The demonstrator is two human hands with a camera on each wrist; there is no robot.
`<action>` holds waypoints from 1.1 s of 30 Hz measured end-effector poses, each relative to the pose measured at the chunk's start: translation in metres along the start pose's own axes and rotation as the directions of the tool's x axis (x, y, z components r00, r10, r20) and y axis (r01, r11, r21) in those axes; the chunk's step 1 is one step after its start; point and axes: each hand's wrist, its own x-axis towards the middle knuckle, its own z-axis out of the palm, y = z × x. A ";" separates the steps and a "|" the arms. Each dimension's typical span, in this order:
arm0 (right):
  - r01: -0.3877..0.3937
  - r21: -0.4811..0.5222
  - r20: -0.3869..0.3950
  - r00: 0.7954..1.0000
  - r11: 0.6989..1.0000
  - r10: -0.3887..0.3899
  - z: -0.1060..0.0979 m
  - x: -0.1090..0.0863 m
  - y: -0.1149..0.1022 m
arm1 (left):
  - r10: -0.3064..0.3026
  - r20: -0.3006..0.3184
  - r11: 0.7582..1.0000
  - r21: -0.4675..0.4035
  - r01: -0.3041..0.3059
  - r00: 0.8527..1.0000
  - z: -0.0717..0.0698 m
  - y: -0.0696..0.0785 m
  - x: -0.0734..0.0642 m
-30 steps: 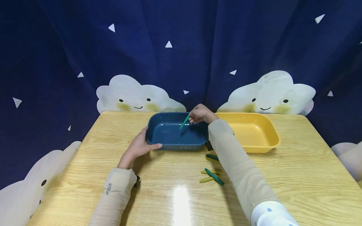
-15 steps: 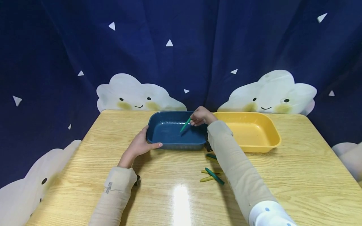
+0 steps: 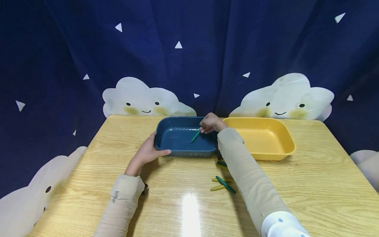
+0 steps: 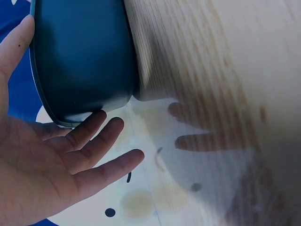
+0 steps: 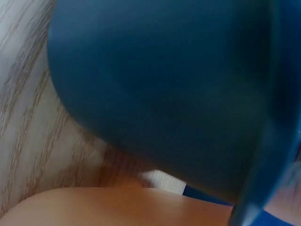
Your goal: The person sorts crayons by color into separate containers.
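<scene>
The left hand rests at the left end of a dark blue plastic tub, thumb on the front rim. In the left wrist view its fingers are spread and fairly straight, a couple of fingertips right at the tub's wall. Over the tub's right part, the right hand pinches a slim green crayon-shaped stick, slanting with its lower end down inside the tub. The right wrist view is filled by the tub's outer wall; the stick is hidden there.
A yellow tub stands right of the blue one. On the wooden table in front lie yellow sticks crossed by a green one. More sticks lie partly under the right sleeve. A dark blue cloud-patterned curtain hangs behind.
The right hand has lowered slightly with the green stick, whose lower end is now deeper and nearer the front of the blue tub. The left hand stays at the tub's left end.
</scene>
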 end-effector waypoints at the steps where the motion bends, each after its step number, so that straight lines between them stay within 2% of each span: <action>1: 0.001 -0.012 -0.005 1.000 1.000 -0.001 0.000 0.000 0.000 | 0.002 0.001 1.000 -0.001 -0.002 1.000 0.000 0.000 0.000; 9: 0.025 -0.040 -0.020 0.999 0.999 -0.025 -0.001 -0.005 0.001 | 0.021 -0.005 1.000 0.011 -0.021 1.000 0.000 0.000 0.000; 17: 0.047 -0.014 -0.009 0.999 0.999 -0.047 -0.004 -0.014 0.001 | 0.019 -0.006 1.000 0.009 -0.019 1.000 0.001 -0.001 0.000; 27: 0.122 -0.029 0.047 0.992 0.992 -0.121 -0.011 -0.040 0.002 | -0.015 0.004 1.000 0.024 0.015 1.000 0.000 -0.001 -0.001; 33: 0.178 -0.053 0.074 0.982 0.983 -0.174 -0.015 -0.055 0.005 | -0.010 0.007 1.000 0.030 0.010 1.000 0.001 -0.001 0.001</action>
